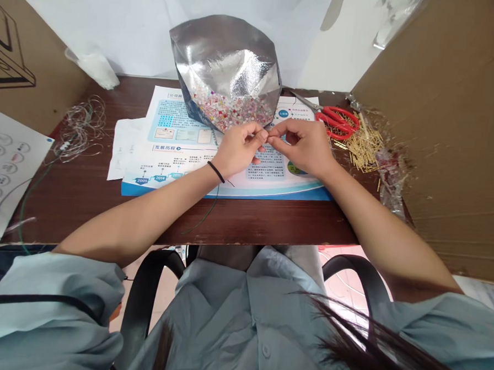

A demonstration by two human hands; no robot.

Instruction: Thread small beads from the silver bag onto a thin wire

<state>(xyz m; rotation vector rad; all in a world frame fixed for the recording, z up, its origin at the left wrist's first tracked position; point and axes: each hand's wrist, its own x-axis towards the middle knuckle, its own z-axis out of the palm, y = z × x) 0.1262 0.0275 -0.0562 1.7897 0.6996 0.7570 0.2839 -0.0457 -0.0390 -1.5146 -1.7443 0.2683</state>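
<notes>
2 pinching hands, left hand (239, 150) and right hand (303, 148), meet nearly closed on a fine item (267, 135), too small to identify, just in front of the foil bag (224, 57), with many mixed beads (234, 111) left inside.

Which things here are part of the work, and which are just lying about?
Part of the work, it seems: left hand, right hand, thin green wire, foil bag of small coloured pieces, brass pins, red-handled scissors.

Lying about, it seems: printed poster, coil of clear wire, icon sheet, cardboard panel.
</notes>
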